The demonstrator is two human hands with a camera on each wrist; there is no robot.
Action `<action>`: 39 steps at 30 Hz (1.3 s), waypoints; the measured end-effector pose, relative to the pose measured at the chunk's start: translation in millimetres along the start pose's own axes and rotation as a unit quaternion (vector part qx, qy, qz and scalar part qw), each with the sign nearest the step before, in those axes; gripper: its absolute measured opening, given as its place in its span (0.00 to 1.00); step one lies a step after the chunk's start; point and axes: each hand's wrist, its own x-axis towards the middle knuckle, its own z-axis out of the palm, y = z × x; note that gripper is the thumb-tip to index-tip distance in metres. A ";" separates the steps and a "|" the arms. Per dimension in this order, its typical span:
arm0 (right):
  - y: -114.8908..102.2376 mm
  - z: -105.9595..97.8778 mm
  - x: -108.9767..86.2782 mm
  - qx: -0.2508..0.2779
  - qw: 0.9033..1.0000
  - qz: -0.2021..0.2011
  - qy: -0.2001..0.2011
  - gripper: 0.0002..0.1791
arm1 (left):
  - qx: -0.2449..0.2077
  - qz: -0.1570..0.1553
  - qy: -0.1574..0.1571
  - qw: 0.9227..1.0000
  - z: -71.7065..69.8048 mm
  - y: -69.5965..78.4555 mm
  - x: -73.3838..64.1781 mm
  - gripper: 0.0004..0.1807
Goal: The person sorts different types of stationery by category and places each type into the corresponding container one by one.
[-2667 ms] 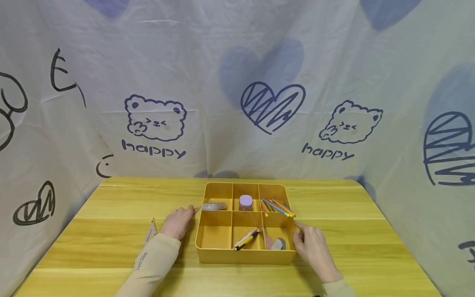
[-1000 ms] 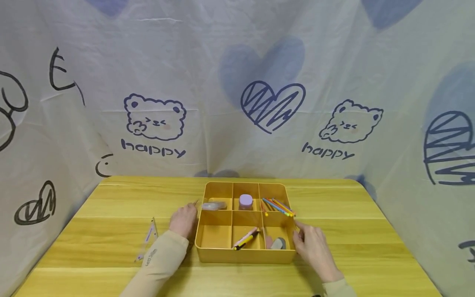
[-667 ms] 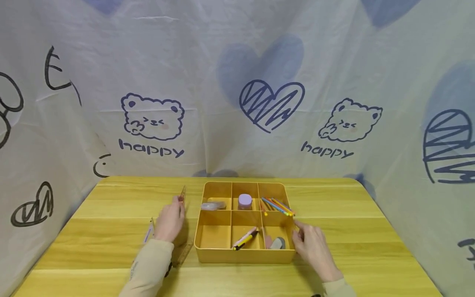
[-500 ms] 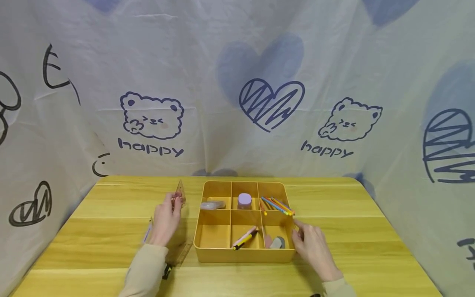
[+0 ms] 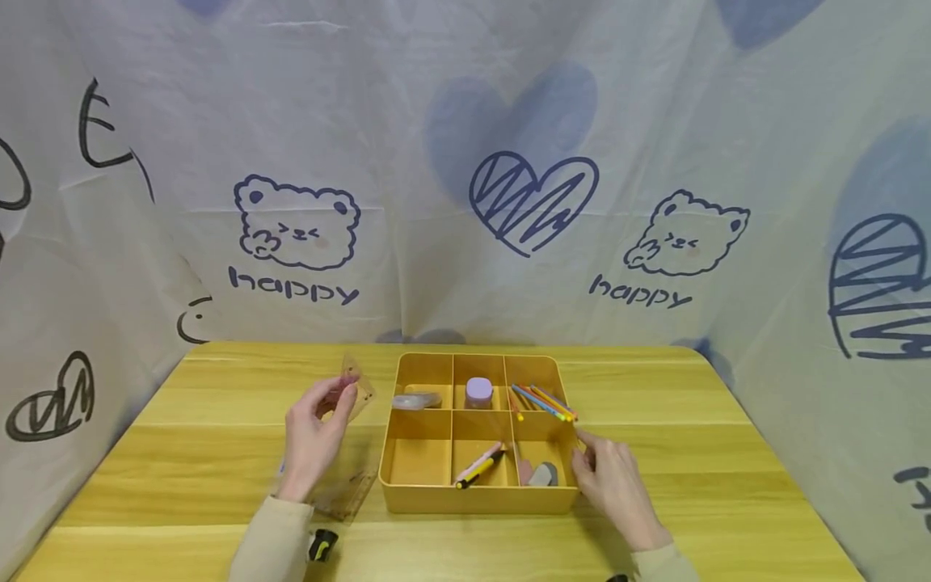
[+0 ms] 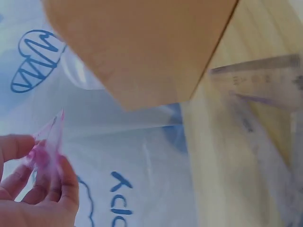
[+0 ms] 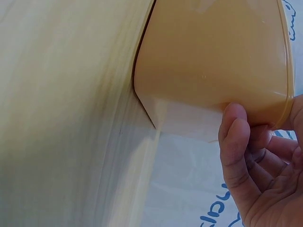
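My left hand (image 5: pixel 313 440) pinches a clear, pink-tinted set square (image 5: pixel 361 396) between thumb and fingers, raised to the left of a yellow box with compartments (image 5: pixel 480 501). The left wrist view shows the same pink set square (image 6: pixel 56 135) tilted nearly edge-on. On the table, below that hand, lies another clear set square (image 5: pixel 355 495) near the box's front left corner. My right hand (image 5: pixel 618 485) grips the box's right wall at the rim; in the right wrist view its fingertips (image 7: pixel 235 116) press the outer wall.
The box holds a clear-grey item (image 5: pixel 417 401), a lilac-lidded jar (image 5: pixel 479 391), several coloured pencils (image 5: pixel 541 402), a yellow-black pen (image 5: pixel 480 470) beside a pink one, and a grey eraser-like piece (image 5: pixel 543 474). A printed cloth (image 5: pixel 436 267) hangs behind the wooden table (image 5: pixel 698 453).
My left hand has drawn left, away from the box, lifting and turning the pink-tinted set square. The set square lying below it has come into view. My right hand stays at the box.
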 end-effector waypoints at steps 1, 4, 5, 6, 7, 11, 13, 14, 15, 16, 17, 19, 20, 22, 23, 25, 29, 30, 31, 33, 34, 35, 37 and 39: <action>0.2 0.0 -0.1 0.000 1.000 -0.001 0.001 0.19 | -0.004 -0.001 -0.005 1.000 -0.5 2.5 -0.4 0.11; 0.6 0.3 0.1 -0.001 1.000 -0.005 0.005 0.19 | -0.015 -0.010 -0.027 0.999 -1.7 10.2 -1.0 0.11; 0.6 0.4 0.2 -0.001 1.000 -0.006 0.006 0.19 | -0.019 -0.015 -0.035 0.999 -1.7 12.9 -1.3 0.12; 0.5 0.4 0.2 -0.002 1.000 -0.007 0.006 0.19 | -0.022 -0.018 -0.043 0.999 -1.5 15.3 -1.6 0.12; 0.4 0.5 0.3 -0.002 1.000 -0.008 0.006 0.19 | -0.025 -0.022 -0.051 0.998 -1.0 17.3 -2.1 0.12; 0.1 0.6 0.0 -0.004 1.000 -0.006 0.004 0.19 | -0.020 -0.028 -0.077 0.996 3.8 22.3 -5.1 0.12; 0.0 0.5 -0.1 -0.006 1.000 -0.004 0.005 0.19 | -0.011 -0.024 -0.084 0.996 7.1 23.5 -7.1 0.11; -0.1 0.5 -0.1 -0.007 1.000 -0.004 0.005 0.19 | -0.005 -0.020 -0.086 0.996 8.8 24.0 -8.1 0.10; -0.2 0.5 -0.1 -0.008 1.000 -0.003 0.005 0.19 | -0.001 -0.016 -0.087 0.996 10.4 24.6 -9.1 0.10; -0.2 0.5 -0.1 -0.007 1.000 -0.003 0.006 0.19 | 0.004 -0.015 -0.089 0.996 11.9 25.5 -10.1 0.09; -0.3 0.5 0.0 -0.007 1.000 -0.004 0.006 0.19 | 0.009 -0.014 -0.091 0.996 13.3 26.2 -11.2 0.08; -0.5 0.4 0.1 -0.007 1.000 -0.004 0.007 0.19 | 0.023 -0.018 -0.099 0.995 15.9 27.9 -13.4 0.08; -0.5 0.4 0.2 -0.008 1.000 -0.005 0.007 0.19 | 0.028 -0.024 -0.106 0.994 16.9 28.8 -14.3 0.08; -0.6 0.3 0.2 -0.008 1.000 -0.005 0.007 0.19 | 0.042 -0.039 -0.120 0.991 18.6 30.0 -15.7 0.09; -0.7 0.2 0.2 -0.009 1.000 -0.005 0.007 0.19 | 0.049 -0.047 -0.129 0.989 19.3 30.5 -16.3 0.10; -0.6 0.3 0.2 -0.010 1.000 -0.005 0.006 0.19 | 0.065 -0.060 -0.144 0.986 19.8 30.9 -16.7 0.11; -0.4 0.4 0.4 -0.007 1.000 -0.004 0.004 0.19 | 0.094 -0.070 -0.157 0.981 19.9 29.5 -17.2 0.13; -0.3 0.4 0.5 -0.007 1.000 -0.004 0.004 0.19 | 0.103 -0.069 -0.158 0.980 20.1 29.0 -17.6 0.13; -0.3 0.4 0.4 -0.007 1.000 -0.004 0.004 0.19 | 0.109 -0.068 -0.160 0.979 20.3 28.7 -18.1 0.13; -0.4 0.3 0.4 -0.006 1.000 -0.003 0.004 0.19 | 0.122 -0.064 -0.161 0.977 21.3 27.9 -19.0 0.11; -0.4 0.3 0.4 -0.005 1.000 -0.003 0.004 0.19 | 0.131 -0.057 -0.161 0.977 21.8 27.5 -19.2 0.09; -0.4 0.3 0.4 -0.006 1.000 -0.004 0.005 0.19 | 0.140 -0.050 -0.161 0.976 22.4 27.2 -19.4 0.07; -0.5 0.4 0.5 -0.006 1.000 -0.004 0.006 0.19 | 0.156 -0.037 -0.161 0.974 22.9 26.9 -20.1 0.04; -0.5 0.5 0.6 -0.006 1.000 -0.005 0.007 0.19 | 0.174 -0.024 -0.159 0.971 23.5 26.4 -20.4 0.03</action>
